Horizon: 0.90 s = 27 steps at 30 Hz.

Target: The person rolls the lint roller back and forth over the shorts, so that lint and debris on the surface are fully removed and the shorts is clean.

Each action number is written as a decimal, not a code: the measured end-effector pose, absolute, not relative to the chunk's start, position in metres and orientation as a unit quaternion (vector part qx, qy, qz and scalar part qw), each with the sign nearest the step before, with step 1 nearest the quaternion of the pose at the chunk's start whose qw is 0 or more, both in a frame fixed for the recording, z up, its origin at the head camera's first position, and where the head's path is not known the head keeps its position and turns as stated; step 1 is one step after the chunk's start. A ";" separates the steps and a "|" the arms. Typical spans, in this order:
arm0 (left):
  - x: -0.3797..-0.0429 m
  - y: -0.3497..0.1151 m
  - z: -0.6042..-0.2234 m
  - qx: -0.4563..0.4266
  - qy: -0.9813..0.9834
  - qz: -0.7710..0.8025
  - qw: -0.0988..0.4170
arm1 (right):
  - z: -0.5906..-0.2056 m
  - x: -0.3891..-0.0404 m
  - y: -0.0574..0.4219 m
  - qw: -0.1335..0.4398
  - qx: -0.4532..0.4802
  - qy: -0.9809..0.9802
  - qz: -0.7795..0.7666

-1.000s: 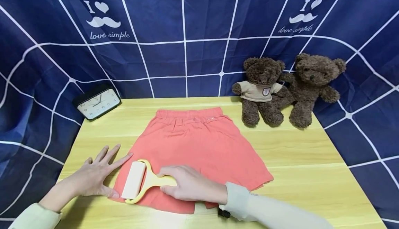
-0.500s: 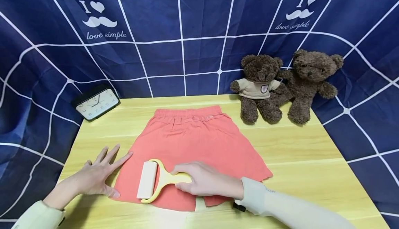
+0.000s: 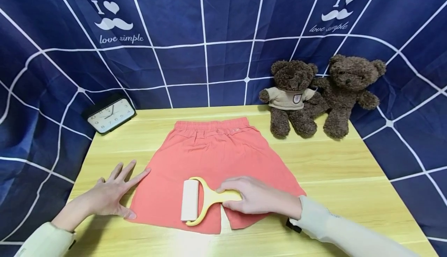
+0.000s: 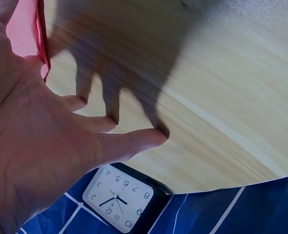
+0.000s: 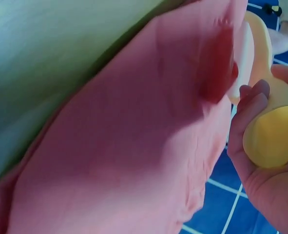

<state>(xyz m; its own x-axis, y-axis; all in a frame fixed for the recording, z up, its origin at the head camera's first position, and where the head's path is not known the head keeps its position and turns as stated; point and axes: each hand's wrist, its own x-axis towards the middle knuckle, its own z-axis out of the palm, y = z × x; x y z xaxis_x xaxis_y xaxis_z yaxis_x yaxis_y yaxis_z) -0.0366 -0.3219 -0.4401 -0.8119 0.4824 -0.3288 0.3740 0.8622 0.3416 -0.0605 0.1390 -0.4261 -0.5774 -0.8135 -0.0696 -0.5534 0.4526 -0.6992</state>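
Note:
Coral-red shorts lie flat on the wooden table, waistband toward the back. My right hand grips the yellow handle of a lint roller, whose white roll rests on the left leg of the shorts near the hem. In the right wrist view that hand curls round the handle's butt end. My left hand is spread, with thumb and index fingertip at the shorts' left edge. The left wrist view shows its other fingertips on the bare wood.
A black-framed clock stands at the table's back left corner. Two brown teddy bears sit at the back right, one bear in a beige shirt and the other bear bare. A blue gridded cloth surrounds the table.
My right hand has moved the lint roller rightward across the left leg of the shorts, from the outer edge toward the gap between the legs. The left hand stays at the left edge.

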 end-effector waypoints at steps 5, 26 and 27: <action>-0.037 -0.322 -0.440 0.225 0.943 0.129 0.208 | -0.421 -0.067 0.159 0.206 -0.431 0.818 -0.322; -0.036 -0.320 -0.440 0.217 0.943 0.138 0.210 | -0.409 -0.088 0.241 0.177 -0.461 0.815 -0.302; -0.037 -0.320 -0.440 0.216 0.943 0.137 0.213 | -0.408 -0.088 0.247 0.179 -0.456 0.818 -0.301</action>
<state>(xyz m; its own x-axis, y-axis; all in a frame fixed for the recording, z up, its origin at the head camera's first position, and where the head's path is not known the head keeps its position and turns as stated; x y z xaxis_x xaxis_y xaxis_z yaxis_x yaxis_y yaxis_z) -0.0369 -0.3202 -0.4401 -0.8160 0.4658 -0.3423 0.3490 0.8690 0.3507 -0.0876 0.2465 -0.4077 -0.5208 -0.8535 -0.0187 -0.6383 0.4038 -0.6554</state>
